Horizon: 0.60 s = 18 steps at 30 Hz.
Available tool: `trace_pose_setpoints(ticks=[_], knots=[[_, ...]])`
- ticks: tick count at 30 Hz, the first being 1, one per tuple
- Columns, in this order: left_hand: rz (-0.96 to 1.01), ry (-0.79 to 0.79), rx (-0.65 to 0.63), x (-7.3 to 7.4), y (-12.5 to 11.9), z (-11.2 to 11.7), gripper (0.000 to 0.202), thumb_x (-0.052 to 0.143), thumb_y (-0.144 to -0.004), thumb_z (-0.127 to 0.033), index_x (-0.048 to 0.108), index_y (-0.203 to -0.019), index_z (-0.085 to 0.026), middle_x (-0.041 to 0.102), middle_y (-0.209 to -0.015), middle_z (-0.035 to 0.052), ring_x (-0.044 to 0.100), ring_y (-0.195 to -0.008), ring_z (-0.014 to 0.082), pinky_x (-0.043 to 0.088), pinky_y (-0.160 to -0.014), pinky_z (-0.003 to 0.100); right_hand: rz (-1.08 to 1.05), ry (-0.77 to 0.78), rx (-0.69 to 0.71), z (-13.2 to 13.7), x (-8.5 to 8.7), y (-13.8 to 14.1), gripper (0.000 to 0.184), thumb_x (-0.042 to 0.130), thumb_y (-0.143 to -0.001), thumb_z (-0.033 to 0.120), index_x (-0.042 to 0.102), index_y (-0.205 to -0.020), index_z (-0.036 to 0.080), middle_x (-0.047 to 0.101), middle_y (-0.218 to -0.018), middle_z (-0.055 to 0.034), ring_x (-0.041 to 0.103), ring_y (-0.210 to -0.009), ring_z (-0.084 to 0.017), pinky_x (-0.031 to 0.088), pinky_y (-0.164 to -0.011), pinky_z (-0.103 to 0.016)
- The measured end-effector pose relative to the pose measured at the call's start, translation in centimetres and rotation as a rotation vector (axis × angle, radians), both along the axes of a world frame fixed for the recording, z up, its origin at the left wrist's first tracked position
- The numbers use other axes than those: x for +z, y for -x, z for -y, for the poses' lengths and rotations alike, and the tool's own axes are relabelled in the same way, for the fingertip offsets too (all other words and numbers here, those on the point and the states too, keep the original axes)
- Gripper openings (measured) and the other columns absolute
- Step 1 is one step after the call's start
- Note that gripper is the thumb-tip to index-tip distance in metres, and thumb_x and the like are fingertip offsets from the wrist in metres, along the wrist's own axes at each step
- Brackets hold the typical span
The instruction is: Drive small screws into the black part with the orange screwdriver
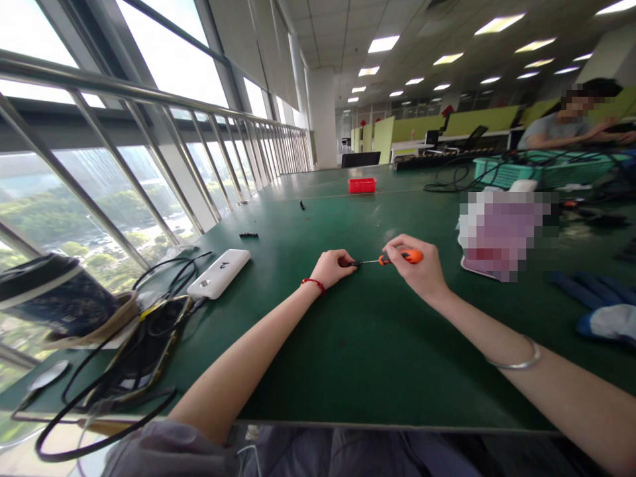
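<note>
My right hand [415,265] is closed around the orange and black handle of a screwdriver [413,256]. Its thin metal shaft points left, and the tip meets a small black part [354,264]. That part sits pinched in the fingers of my left hand [334,268], just above the green table [338,371]. Most of the part is hidden by the fingers, so its kind does not show. Two more small black pieces lie farther off: a longer one [248,235] to the left and a shorter one [302,205] beyond it.
A red basket [362,186] stands toward the back. On the left lie a white power bank [219,274], a phone [139,351], black cables and a cup [59,298]. Right are a blurred pink package [504,232], gloves [609,318], and a green basket [541,169] near another person [571,122].
</note>
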<state>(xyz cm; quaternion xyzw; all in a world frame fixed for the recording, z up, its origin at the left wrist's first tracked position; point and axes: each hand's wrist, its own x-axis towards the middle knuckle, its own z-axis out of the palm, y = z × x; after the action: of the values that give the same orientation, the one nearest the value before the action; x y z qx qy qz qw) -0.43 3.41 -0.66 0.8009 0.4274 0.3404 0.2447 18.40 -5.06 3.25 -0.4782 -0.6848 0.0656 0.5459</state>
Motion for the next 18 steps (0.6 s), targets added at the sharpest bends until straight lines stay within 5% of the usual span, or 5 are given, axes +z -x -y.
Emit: trace_pose_setpoints(ticks=[3, 18], knots=[[-0.006, -0.005, 0.003, 0.01, 0.02, 0.05, 0.01, 0.067, -0.067, -0.023, 0.065, -0.071, -0.014, 0.068, -0.071, 0.003, 0.062, -0.067, 0.0136, 0.05, -0.064, 0.024, -0.01, 0.011, 0.043, 0.05, 0.03, -0.09, 0.024, 0.048, -0.079, 0.029, 0.058, -0.059, 0.02, 0.064, -0.061, -0.0013, 0.057, -0.059, -0.016, 0.042, -0.059, -0.027], [-0.002, 0.005, -0.005, 0.09, -0.02, 0.15, 0.01, 0.068, -0.067, -0.023, 0.065, -0.071, -0.014, 0.069, -0.073, 0.0032, 0.063, -0.068, 0.0141, 0.051, -0.067, 0.024, -0.08, -0.003, 0.137, 0.37, 0.04, 0.23, 0.022, 0.046, -0.077, 0.026, 0.058, -0.059, 0.02, 0.062, -0.06, -0.0008, 0.056, -0.058, -0.015, 0.043, -0.057, -0.027]])
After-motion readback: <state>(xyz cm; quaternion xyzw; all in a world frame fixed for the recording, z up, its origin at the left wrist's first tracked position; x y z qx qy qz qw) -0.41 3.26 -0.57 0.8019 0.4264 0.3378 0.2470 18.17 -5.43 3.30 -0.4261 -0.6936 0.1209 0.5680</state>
